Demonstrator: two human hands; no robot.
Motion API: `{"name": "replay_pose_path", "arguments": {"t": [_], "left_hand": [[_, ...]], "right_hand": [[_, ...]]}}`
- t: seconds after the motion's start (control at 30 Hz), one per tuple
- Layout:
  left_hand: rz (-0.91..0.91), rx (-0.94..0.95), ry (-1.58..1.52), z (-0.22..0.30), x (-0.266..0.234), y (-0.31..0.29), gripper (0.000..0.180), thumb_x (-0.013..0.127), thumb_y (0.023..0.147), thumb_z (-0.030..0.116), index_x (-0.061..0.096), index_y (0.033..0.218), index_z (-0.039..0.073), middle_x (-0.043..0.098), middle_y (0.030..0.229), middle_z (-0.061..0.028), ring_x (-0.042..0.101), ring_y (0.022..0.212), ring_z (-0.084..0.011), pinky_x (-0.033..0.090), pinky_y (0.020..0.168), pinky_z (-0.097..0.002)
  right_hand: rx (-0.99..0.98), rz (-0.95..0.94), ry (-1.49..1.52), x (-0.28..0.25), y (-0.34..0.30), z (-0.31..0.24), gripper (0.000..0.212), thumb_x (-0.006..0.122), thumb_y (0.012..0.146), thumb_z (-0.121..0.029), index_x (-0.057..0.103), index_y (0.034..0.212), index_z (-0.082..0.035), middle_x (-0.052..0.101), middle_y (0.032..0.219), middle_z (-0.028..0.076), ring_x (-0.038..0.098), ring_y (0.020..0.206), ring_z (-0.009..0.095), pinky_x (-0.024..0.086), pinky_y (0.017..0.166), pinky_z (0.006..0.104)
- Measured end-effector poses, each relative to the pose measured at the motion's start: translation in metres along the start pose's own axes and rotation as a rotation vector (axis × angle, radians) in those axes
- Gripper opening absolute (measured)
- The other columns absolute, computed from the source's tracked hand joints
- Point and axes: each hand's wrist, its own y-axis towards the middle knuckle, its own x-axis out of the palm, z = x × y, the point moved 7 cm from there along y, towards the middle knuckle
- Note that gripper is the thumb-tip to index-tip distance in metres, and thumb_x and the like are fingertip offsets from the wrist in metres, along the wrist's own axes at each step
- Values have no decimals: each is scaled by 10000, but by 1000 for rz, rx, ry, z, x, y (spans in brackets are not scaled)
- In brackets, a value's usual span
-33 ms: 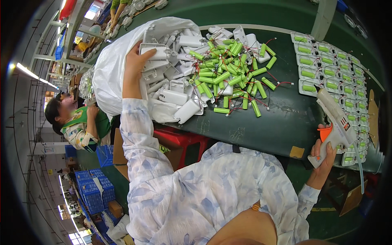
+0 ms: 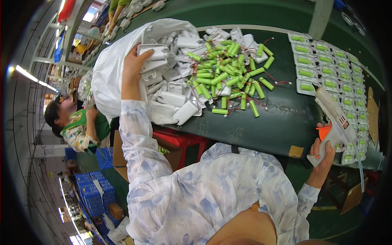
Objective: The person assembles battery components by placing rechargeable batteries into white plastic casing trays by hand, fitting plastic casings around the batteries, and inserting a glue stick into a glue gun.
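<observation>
My left hand (image 2: 134, 63) is closed on a white plastic housing (image 2: 158, 50) at the mouth of a big white bag (image 2: 107, 75), thumb on top and fingers behind. More loose white housings (image 2: 171, 97) spill from the bag onto the table. Beside them lies a heap of green cylindrical batteries (image 2: 228, 71) with thin red and black wires. On the right, my right hand (image 2: 323, 158) grips a white hot glue gun (image 2: 335, 112) with an orange trigger. Its dark nozzle points up and left, near rows of white housings (image 2: 305, 73), each with a green battery inside.
The dark green table (image 2: 281, 114) has a tan patch (image 2: 296, 151) near its front edge. Below it stand a red stool (image 2: 190, 141) and a cardboard box (image 2: 118, 151). A co-worker in a green vest (image 2: 79, 122) is at left, near blue crates (image 2: 96, 192).
</observation>
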Motion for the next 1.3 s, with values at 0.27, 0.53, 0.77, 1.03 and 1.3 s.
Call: {"name": "replay_pose_path", "arguments": {"t": [0.27, 0.53, 0.77, 1.03, 1.3], "left_hand": [[-554, -118, -396, 50, 149, -95, 684, 715, 799, 30, 457, 1432, 48, 651, 1206, -81, 661, 1029, -179, 536, 908, -327], [-1078, -322, -356, 47, 315, -189, 674, 819, 751, 84, 529, 1357, 31, 652, 1133, -56, 628, 990, -137, 514, 882, -285], [-687, 144, -29, 37, 301, -164, 618, 803, 810, 192, 536, 1328, -14, 648, 1155, -133, 621, 1015, -206, 503, 897, -330], [-327, 939, 410, 91, 279, -193, 591, 799, 736, 91, 567, 1274, 15, 581, 1188, -187, 575, 1059, -362, 488, 895, -417], [-799, 921, 524, 106, 306, -204, 580, 739, 713, 90, 581, 1270, 56, 550, 1320, -151, 504, 1247, -350, 407, 1031, -462]], "right_hand": [[-75, 46, 18, 9, 1, 3, 681, 641, 900, -271, 344, 1444, 14, 495, 1403, 252, 463, 492, 101, 416, 470, 269], [-117, 97, 42, 21, -9, -9, 600, 607, 918, -241, 365, 1388, 42, 505, 1370, 262, 470, 509, 113, 448, 492, 281], [-120, 126, 65, 14, -11, -8, 593, 636, 891, -229, 401, 1367, 36, 510, 1364, 277, 524, 556, 140, 452, 502, 312], [-103, 137, 107, 10, -8, -1, 609, 643, 897, -244, 391, 1376, 35, 510, 1365, 275, 522, 552, 135, 451, 492, 304], [-116, 58, 123, 9, -7, 0, 631, 653, 888, -262, 385, 1379, 29, 502, 1369, 288, 526, 530, 137, 446, 489, 300]]}}
